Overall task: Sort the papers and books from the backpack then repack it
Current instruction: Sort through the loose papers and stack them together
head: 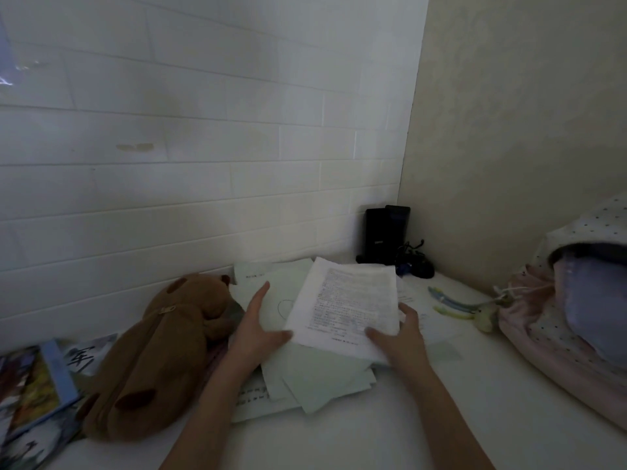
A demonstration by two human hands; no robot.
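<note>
At the far left edge of the white table [339, 442], a few colourful books [30, 391] lie flat, partly cut off by the frame. Just right of them a brown plush toy [152, 361] sprawls lengthwise, its head toward the tiled wall.

Next comes your left hand [256, 330]. Its fingers are straight and spread, resting flat on a loose pile of pale papers [319, 374], with the thumb tip touching the lower left edge of a printed sheaf [349, 307]. It grasps nothing.

The printed sheaf lies on top of the pile, between your two hands, slightly raised and tilted. Its long axis runs away from you, leaning a little to the right, toward the wall corner.

Your right hand [400, 337] holds the sheaf at its lower right corner, thumb on top and fingers curled along the right edge. This is the hand that controls it; the left only steadies the pile, so any lift would likely come from the right side.

Farther right lie some pens [448, 301], and at the right edge a pink dotted backpack [559, 320], mouth open, well apart from the papers. In the corner behind stands a black device [385, 234].
</note>
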